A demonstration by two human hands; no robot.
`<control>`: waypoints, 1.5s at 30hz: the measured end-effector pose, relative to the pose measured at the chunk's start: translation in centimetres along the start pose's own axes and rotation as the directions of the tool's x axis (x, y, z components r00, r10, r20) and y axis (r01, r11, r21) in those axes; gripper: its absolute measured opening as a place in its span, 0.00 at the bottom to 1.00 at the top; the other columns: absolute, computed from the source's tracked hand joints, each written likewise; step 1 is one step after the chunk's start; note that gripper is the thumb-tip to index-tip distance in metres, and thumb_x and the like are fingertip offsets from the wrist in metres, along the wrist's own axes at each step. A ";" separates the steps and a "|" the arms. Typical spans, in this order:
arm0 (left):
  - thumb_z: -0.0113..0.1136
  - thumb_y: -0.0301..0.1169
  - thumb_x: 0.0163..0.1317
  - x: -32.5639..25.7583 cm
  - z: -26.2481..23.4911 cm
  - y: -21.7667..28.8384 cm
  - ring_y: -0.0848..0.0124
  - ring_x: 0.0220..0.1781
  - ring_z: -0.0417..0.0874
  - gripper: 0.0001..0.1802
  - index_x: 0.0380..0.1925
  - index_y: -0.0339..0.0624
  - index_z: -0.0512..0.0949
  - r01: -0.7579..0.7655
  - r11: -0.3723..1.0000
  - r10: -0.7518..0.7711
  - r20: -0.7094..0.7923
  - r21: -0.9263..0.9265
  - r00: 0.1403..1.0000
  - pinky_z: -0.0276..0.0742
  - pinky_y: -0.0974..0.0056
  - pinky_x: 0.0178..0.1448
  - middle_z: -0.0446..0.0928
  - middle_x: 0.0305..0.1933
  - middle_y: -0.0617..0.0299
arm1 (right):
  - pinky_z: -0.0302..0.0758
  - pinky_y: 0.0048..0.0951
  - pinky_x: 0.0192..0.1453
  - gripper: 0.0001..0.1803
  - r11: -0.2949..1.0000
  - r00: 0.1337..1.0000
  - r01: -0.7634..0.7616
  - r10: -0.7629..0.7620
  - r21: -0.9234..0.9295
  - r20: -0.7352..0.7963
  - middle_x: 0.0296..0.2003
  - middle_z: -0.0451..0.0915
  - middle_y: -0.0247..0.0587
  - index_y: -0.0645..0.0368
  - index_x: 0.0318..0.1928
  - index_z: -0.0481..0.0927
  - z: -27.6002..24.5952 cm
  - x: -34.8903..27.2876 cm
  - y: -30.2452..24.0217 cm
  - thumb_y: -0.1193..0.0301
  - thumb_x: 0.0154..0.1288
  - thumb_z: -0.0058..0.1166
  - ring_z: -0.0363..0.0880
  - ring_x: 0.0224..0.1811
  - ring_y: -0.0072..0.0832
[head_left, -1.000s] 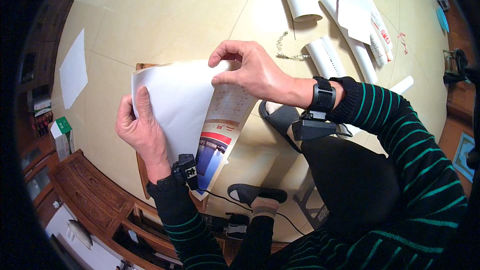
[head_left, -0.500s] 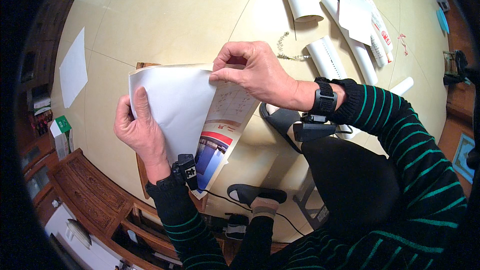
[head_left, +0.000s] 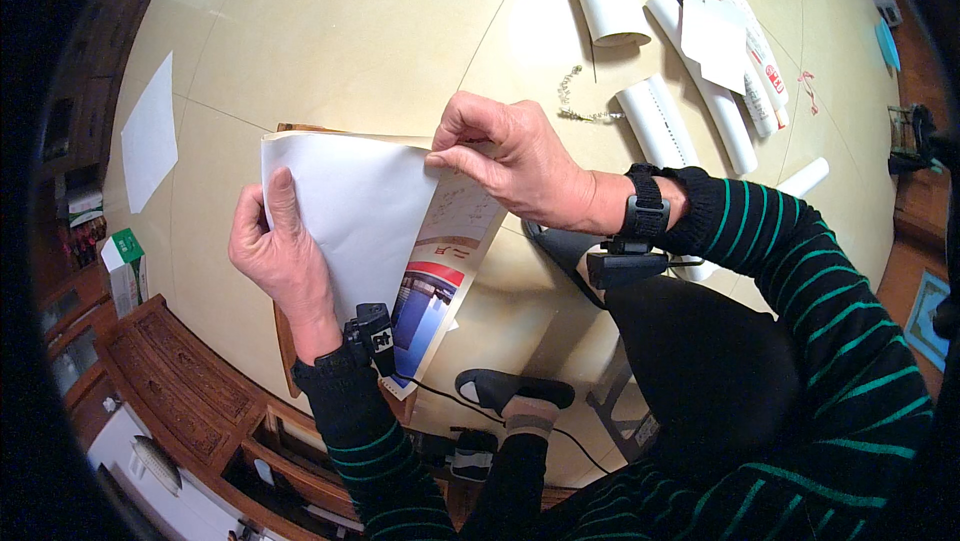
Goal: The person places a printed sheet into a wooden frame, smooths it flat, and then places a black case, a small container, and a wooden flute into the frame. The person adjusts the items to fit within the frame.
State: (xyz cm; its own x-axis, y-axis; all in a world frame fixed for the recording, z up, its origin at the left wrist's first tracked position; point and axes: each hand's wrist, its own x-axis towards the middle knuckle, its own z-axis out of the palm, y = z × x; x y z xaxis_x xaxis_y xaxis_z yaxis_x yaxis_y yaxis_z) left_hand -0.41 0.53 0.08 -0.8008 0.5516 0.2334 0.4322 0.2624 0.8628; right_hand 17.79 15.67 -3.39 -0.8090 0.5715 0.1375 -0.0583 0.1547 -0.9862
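One white sheet point(head_left: 350, 221) stands left of the frame's centre, blank face up, its top edge showing more than one layer. A calendar page point(head_left: 430, 306), with a red band and a blue photo, shows along its right side; whether the two are one folded piece, I cannot tell. A brown wooden edge point(head_left: 287, 336) peeks out beneath, at lower left.

The left hand point(head_left: 285, 266) holds the sheet's left edge, thumb flat on the blank face, fingers curled round the side. The right hand point(head_left: 520, 163) has a narrow pinch on the upper right corner, thumb tip nearest the camera.

The step in hand looks like working that upper edge while the left side is steadied. As I judge it, the next move calls for a firm left thumb and a light, close pinch on the right, so the layers neither slip nor crease.

Against the frame of a second ago, the right thumb and forefinger have come closer together, and the right hand sits slightly lower and further right. The left hand's hold looks much the same.
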 end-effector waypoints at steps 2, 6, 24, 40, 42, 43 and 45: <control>0.65 0.36 0.71 0.0 0.2 0.5 0.82 0.33 0.69 0.14 0.32 0.36 0.79 0.030 1.000 -0.030 0.019 -0.008 0.999 0.66 0.74 0.38 0.74 0.29 0.72 | 0.82 0.27 0.40 0.08 1.000 1.000 0.011 -0.011 0.006 -0.004 0.29 0.84 0.43 0.64 0.36 0.75 0.0 0.0 0.0 0.76 0.67 0.62 0.86 0.34 0.24; 0.67 0.31 0.68 0.9 -0.1 2.1 0.79 0.40 0.77 0.09 0.42 0.37 0.81 -0.002 0.995 0.021 0.199 -0.095 0.980 0.73 0.73 0.45 0.80 0.38 0.68 | 0.82 0.23 0.40 0.07 1.000 0.999 0.010 -0.009 -0.024 0.039 0.30 0.84 0.38 0.63 0.36 0.76 -0.2 0.1 0.3 0.74 0.68 0.62 0.83 0.35 0.20; 0.67 0.32 0.67 3.0 -1.9 3.1 0.80 0.41 0.81 0.09 0.44 0.41 0.87 0.165 0.983 -0.096 0.545 -0.080 0.833 0.76 0.72 0.48 0.88 0.45 0.63 | 0.82 0.26 0.40 0.08 0.971 0.979 0.202 -0.205 -0.125 -0.018 0.30 0.82 0.34 0.59 0.32 0.78 0.3 -0.6 0.2 0.79 0.61 0.66 0.83 0.36 0.26; 0.69 0.30 0.66 2.1 -2.2 2.9 0.80 0.35 0.78 0.07 0.38 0.39 0.87 0.102 0.993 -0.064 0.437 -0.064 0.897 0.74 0.73 0.41 0.82 0.33 0.69 | 0.82 0.22 0.43 0.06 0.991 0.997 -0.049 0.042 0.124 0.057 0.32 0.85 0.34 0.60 0.35 0.81 -0.1 -0.9 0.0 0.73 0.69 0.63 0.84 0.36 0.18; 0.69 0.30 0.65 1.9 -2.0 3.0 0.79 0.36 0.79 0.07 0.39 0.38 0.87 0.097 0.994 -0.064 0.420 -0.059 0.905 0.74 0.73 0.42 0.83 0.34 0.68 | 0.82 0.21 0.43 0.05 0.988 0.997 -0.065 0.057 0.137 0.059 0.33 0.85 0.34 0.60 0.36 0.81 -0.1 -1.0 0.0 0.72 0.69 0.62 0.84 0.36 0.17; 0.69 0.30 0.65 1.9 -1.9 3.2 0.78 0.38 0.80 0.07 0.40 0.38 0.86 0.099 0.994 -0.069 0.418 -0.049 0.906 0.75 0.72 0.43 0.83 0.35 0.67 | 0.82 0.21 0.43 0.05 0.988 0.997 -0.057 0.050 0.143 0.050 0.33 0.85 0.33 0.60 0.37 0.81 -0.1 -1.0 0.0 0.72 0.69 0.62 0.84 0.36 0.17; 0.70 0.29 0.64 1.9 -1.6 3.9 0.75 0.43 0.81 0.09 0.43 0.39 0.86 0.081 0.997 -0.068 0.409 -0.015 0.910 0.77 0.69 0.47 0.84 0.40 0.65 | 0.82 0.21 0.43 0.05 0.980 0.995 -0.092 0.083 0.179 0.059 0.32 0.85 0.33 0.60 0.37 0.82 -0.1 -1.1 0.1 0.72 0.69 0.62 0.83 0.35 0.16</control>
State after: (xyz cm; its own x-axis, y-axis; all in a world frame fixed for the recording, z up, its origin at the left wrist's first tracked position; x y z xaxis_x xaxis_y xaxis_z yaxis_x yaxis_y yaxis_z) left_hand -0.92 1.34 4.55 -0.5887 0.8078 -0.0294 0.3594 0.2941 0.8856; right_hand 18.69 15.12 -3.59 -0.8443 0.5336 0.0499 -0.0871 -0.0449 -0.9952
